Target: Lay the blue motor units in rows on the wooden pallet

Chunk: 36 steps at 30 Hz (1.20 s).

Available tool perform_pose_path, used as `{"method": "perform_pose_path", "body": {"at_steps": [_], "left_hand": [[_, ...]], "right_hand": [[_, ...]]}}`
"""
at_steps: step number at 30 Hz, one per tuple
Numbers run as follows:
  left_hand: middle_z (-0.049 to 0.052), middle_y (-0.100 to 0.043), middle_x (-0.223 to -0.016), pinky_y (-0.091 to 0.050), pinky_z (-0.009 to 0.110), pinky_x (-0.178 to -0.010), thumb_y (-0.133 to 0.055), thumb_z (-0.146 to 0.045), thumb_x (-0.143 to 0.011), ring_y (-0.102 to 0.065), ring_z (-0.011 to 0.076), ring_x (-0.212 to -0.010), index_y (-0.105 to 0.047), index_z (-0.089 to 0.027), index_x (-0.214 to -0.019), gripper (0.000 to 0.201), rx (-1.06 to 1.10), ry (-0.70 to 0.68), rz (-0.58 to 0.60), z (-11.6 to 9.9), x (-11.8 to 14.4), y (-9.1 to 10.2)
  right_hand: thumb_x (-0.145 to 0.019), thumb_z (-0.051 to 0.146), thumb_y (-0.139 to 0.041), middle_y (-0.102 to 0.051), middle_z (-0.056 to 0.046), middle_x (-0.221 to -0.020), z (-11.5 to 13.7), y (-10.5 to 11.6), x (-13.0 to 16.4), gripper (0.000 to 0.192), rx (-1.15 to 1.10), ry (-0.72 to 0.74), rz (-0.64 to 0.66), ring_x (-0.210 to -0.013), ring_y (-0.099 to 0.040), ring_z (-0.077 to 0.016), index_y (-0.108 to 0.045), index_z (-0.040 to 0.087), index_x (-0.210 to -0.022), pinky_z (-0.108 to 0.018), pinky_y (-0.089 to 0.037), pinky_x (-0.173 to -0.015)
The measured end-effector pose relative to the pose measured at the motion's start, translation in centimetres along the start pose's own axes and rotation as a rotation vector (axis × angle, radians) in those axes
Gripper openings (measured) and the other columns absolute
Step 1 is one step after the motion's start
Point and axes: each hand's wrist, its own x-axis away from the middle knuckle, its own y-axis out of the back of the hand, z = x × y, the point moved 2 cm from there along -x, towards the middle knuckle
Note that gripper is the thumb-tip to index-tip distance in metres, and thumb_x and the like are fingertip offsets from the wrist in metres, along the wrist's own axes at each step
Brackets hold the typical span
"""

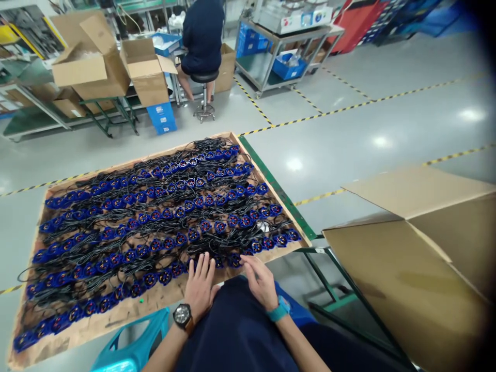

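Rows of round blue parts (150,279), with red and orange bits inside, lie in a shallow wooden tray (170,296). Bundles of black cable (220,241) run between the rows. My left hand (199,284), with a watch on its wrist, lies with fingers spread over the front row at the tray's near edge; its fingertips cover some of the parts. Close by on the right, my right hand (260,283) reaches its stretched fingers to a blue part (235,260) in the same row. Whether those fingertips touch it, I cannot tell. Neither hand visibly holds anything.
A teal plastic stool (132,351) stands below the tray at left. On the right is a large open carton (395,279) beside a green metal frame (333,289). Beyond the tray, a person (203,39) sits near open cartons (91,72) and a metal cart (267,62).
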Motion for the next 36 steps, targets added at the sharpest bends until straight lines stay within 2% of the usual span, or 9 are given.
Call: {"method": "perform_pose_path", "body": {"at_steps": [5,9,12,16,21,24,28,31,36], "left_hand": [[0.014,-0.022,-0.164,-0.015,0.058,-0.121,-0.052,-0.031,-0.091,-0.012,0.0308,-0.153,-0.032,-0.012,-0.153,0.068,-0.026,-0.126,0.023,0.2,-0.6,-0.5],[0.016,-0.022,-0.164,-0.009,0.057,-0.123,-0.049,-0.048,-0.095,-0.01,0.0311,-0.154,-0.029,-0.011,-0.155,0.074,-0.035,-0.149,0.014,0.1,-0.6,-0.5],[0.017,-0.025,-0.162,-0.007,0.056,-0.123,-0.048,-0.058,-0.093,-0.01,0.0308,-0.154,-0.024,-0.012,-0.157,0.082,-0.037,-0.194,-0.007,-0.3,-1.0,-0.6],[0.019,-0.027,-0.162,-0.008,0.056,-0.123,-0.05,-0.059,-0.092,-0.014,0.0317,-0.153,-0.013,-0.012,-0.159,0.09,-0.037,-0.194,-0.013,-0.5,-1.4,-1.3],[0.019,-0.026,-0.162,-0.012,0.06,-0.121,-0.05,-0.048,-0.094,-0.017,0.0336,-0.152,-0.003,-0.012,-0.159,0.087,-0.039,-0.166,0.015,-0.7,-1.4,-1.7],[0.019,-0.025,-0.162,-0.015,0.063,-0.12,-0.048,-0.032,-0.094,-0.018,0.0341,-0.152,-0.001,-0.013,-0.159,0.082,-0.047,-0.146,0.033,-1.0,-1.4,-1.5],[0.019,-0.026,-0.161,-0.018,0.065,-0.119,-0.045,-0.021,-0.092,-0.018,0.0339,-0.152,0.001,-0.014,-0.159,0.082,-0.049,-0.128,0.019,-1.4,-1.5,-1.3],[0.021,-0.028,-0.16,-0.019,0.067,-0.118,-0.046,-0.019,-0.091,-0.016,0.0351,-0.152,0.001,-0.013,-0.159,0.083,-0.043,-0.131,0.004,-1.4,-1.6,-1.4],[0.018,-0.026,-0.162,-0.022,0.063,-0.118,-0.05,-0.02,-0.089,-0.015,0.0344,-0.152,-0.023,-0.014,-0.157,0.073,-0.046,-0.132,0.019,-1.2,-1.3,-1.9]], "right_hand": [[-0.098,0.016,-0.051,-0.073,-0.006,-0.101,-1.1,1.5,-0.2,0.025,0.024,-0.035,-0.049,-0.097,-0.068,-0.0191,-0.066,0.022,-0.117,-0.036,-0.057,-0.09],[-0.098,0.016,-0.049,-0.072,-0.008,-0.106,-1.8,2.8,0.2,0.028,0.114,0.01,-0.039,-0.102,-0.067,-0.0194,-0.065,0.02,-0.12,-0.036,-0.057,-0.091],[-0.097,0.02,-0.051,-0.065,-0.013,-0.127,-1.6,2.9,0.6,0.035,0.26,0.162,0.169,-0.125,-0.057,-0.024,-0.06,0.017,-0.131,-0.044,-0.049,-0.106],[-0.098,0.039,-0.053,-0.031,-0.016,-0.159,-1.9,2.1,1.0,0.055,0.43,0.202,0.582,-0.149,-0.026,-0.0326,-0.045,0.019,-0.148,-0.059,-0.029,-0.119],[-0.095,0.055,-0.053,-0.016,-0.015,-0.164,-3.1,1.9,1.1,0.072,0.478,0.15,0.709,-0.152,-0.014,-0.0312,-0.031,0.022,-0.156,-0.059,-0.019,-0.122],[-0.096,0.05,-0.054,-0.016,-0.017,-0.164,-3.6,2.8,0.7,0.072,0.517,0.121,0.648,-0.152,-0.014,-0.0322,-0.03,0.02,-0.156,-0.059,-0.021,-0.121],[-0.096,0.04,-0.056,-0.018,-0.021,-0.162,-4.7,4.4,-0.1,0.069,0.666,-0.072,0.423,-0.151,-0.013,-0.037,-0.031,0.017,-0.155,-0.063,-0.02,-0.119],[-0.095,0.041,-0.057,-0.021,-0.021,-0.162,-5.7,4.9,-0.5,0.07,0.712,-0.098,0.381,-0.151,-0.014,-0.037,-0.032,0.018,-0.155,-0.063,-0.021,-0.118],[-0.099,0.037,-0.047,-0.023,-0.025,-0.16,-7.8,6.1,-0.4,0.064,0.777,-0.121,0.223,-0.149,-0.019,-0.0396,-0.029,0.01,-0.154,-0.066,-0.027,-0.114]]}}
